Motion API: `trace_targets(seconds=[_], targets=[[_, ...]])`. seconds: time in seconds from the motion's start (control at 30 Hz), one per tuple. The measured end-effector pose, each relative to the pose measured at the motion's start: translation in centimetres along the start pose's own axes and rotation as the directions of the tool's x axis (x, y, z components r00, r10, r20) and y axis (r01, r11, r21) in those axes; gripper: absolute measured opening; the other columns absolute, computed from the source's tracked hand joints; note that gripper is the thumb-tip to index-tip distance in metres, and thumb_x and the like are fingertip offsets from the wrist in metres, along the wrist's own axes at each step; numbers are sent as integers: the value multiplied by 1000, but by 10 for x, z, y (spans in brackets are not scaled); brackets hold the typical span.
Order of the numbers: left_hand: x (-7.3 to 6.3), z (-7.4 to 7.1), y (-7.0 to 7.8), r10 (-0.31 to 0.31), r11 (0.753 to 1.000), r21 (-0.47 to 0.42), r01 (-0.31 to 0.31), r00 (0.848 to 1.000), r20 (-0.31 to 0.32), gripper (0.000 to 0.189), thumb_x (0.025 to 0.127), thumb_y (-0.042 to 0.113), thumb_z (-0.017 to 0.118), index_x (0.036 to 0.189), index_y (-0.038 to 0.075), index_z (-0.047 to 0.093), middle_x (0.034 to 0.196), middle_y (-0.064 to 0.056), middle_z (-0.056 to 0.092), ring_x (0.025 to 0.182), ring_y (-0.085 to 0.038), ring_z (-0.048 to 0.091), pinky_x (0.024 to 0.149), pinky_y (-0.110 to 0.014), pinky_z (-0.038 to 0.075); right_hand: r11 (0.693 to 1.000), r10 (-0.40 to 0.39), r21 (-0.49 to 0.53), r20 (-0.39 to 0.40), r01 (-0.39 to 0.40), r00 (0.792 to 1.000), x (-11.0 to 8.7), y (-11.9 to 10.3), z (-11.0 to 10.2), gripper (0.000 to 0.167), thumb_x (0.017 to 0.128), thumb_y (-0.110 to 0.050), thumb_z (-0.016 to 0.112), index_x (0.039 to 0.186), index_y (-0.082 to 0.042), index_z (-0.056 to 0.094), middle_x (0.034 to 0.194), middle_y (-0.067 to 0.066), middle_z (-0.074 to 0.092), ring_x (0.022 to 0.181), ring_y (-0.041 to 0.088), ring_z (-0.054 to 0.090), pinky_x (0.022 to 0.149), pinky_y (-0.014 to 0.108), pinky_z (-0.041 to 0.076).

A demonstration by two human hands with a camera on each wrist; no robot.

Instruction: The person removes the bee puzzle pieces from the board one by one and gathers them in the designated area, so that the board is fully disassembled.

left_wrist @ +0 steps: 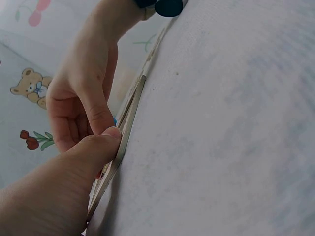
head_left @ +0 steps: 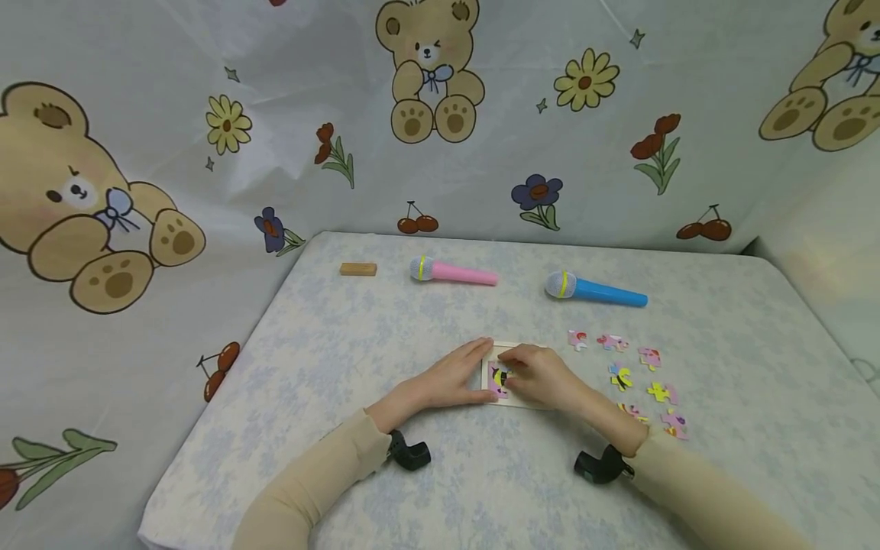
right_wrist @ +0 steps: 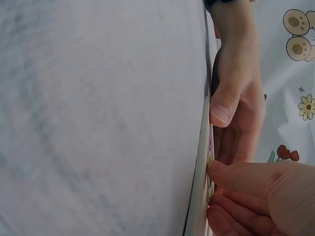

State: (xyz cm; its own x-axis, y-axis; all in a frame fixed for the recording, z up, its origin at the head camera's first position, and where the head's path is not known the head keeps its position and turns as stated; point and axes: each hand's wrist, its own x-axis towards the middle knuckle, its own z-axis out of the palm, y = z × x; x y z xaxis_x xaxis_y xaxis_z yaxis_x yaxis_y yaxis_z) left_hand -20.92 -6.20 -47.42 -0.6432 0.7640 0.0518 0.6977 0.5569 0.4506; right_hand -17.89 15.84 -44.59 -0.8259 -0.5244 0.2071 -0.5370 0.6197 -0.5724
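A small puzzle board (head_left: pixel 519 406) with a pale wooden rim lies flat on the table. Along its left side, my left hand (head_left: pixel 448 380) holds the board between the thumb at the near corner and the fingers at the far corner. A pink, yellow and black puzzle picture (head_left: pixel 497 380) shows inside the rim. My right hand (head_left: pixel 546 380) reaches over the board with bent fingers, and its thumb and fingertips pinch a puzzle piece (right_wrist: pixel 209 184) low against the surface. Most of that piece is hidden by the fingers. Several loose puzzle pieces (head_left: pixel 621 376) lie right of the board.
Toward the back of the table (head_left: pixel 289 367) lie a small wooden block (head_left: pixel 358 269), a pink toy microphone (head_left: pixel 461 273) and a blue toy microphone (head_left: pixel 608 293). A white cloth (head_left: pixel 296 69) printed with bears hangs behind. Some loose pieces lie beside my right forearm.
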Motion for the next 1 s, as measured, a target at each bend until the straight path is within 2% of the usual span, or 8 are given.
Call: trace_targets(seconds=[0.17, 0.33, 0.53, 0.9, 1.0], targets=[[-1, -1, 1, -4, 1000, -7, 4, 1000, 0, 93, 86, 53, 61, 150, 1, 18, 153, -14, 21, 140, -21, 19, 112, -32, 18, 1000, 1, 13, -14, -1, 1000, 0, -1, 2, 36, 77, -1, 75, 111, 3, 64, 103, 10, 65, 95, 25, 61, 83, 42, 50], [-1, -2, 2, -8, 1000, -14, 8, 1000, 2, 93, 86, 53, 62, 150, 2, 18, 153, -13, 21, 140, -21, 19, 112, -32, 18, 998, -58, 29, -54, 60, 997, 0, 0, 4, 37, 75, 1, 76, 110, 3, 63, 100, 10, 62, 88, 22, 60, 78, 37, 51], [0, -1, 2, -12, 1000, -9, 12, 1000, 6, 93, 86, 53, 61, 150, 1, 18, 153, -14, 20, 140, -21, 17, 112, -31, 18, 994, -96, 48, -67, 99, 993, 1, 0, 4, 33, 75, 3, 75, 107, 3, 65, 100, 9, 62, 88, 22, 61, 77, 36, 52], [1, -1, 2, 2, 1000, -5, -2, 1000, 0, 93, 86, 53, 62, 149, 0, 18, 153, -14, 21, 140, -21, 19, 112, -31, 18, 996, -94, 4, -24, 94, 995, 4, 0, 2, 30, 75, 4, 74, 104, 3, 68, 97, 8, 59, 85, 19, 59, 73, 30, 52], [1, -1, 2, -2, 1000, -6, 2, 1000, 2, 94, 86, 53, 62, 149, 0, 18, 153, -14, 21, 140, -21, 19, 112, -31, 18, 998, -58, -2, -21, 58, 998, 3, -2, -5, 30, 77, 2, 72, 107, 2, 67, 98, 8, 58, 87, 19, 59, 74, 33, 52]])
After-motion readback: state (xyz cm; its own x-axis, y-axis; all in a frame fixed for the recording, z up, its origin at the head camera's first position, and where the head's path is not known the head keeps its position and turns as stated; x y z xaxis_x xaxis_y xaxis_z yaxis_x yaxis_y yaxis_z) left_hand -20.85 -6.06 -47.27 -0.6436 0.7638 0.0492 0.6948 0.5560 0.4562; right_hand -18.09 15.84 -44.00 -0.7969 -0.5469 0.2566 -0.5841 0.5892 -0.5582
